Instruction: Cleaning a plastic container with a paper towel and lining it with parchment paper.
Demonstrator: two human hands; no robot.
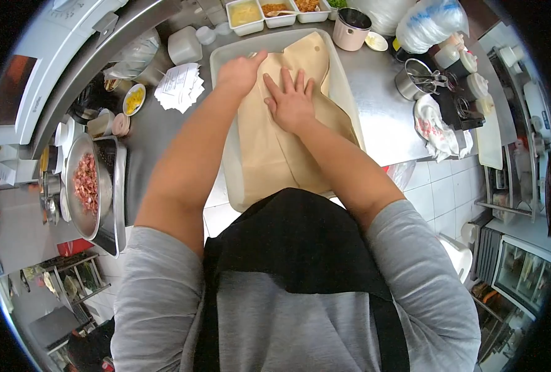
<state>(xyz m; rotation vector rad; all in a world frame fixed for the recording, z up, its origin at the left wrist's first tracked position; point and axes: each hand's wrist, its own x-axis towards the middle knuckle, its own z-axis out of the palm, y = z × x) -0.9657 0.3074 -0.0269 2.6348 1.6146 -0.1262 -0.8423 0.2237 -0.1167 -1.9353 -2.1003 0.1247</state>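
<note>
A sheet of brown paper [261,139], creased and curling up along its right side, lies in a pale plastic tray [217,60] in front of me. My right hand [294,103] rests flat on the paper with its fingers spread. At the paper's upper left edge, my left hand [239,75] is curled, with one digit reaching over the edge; its other fingers are largely hidden. The near end of the tray meets my black apron [294,242].
White containers of food [245,18] and a pink pot [351,30] stand behind the tray. Paper slips [180,87] lie left. Farther left is a steel bowl of chopped meat [86,186]. A steel pot with utensils [411,80] and a cloth [436,128] sit right.
</note>
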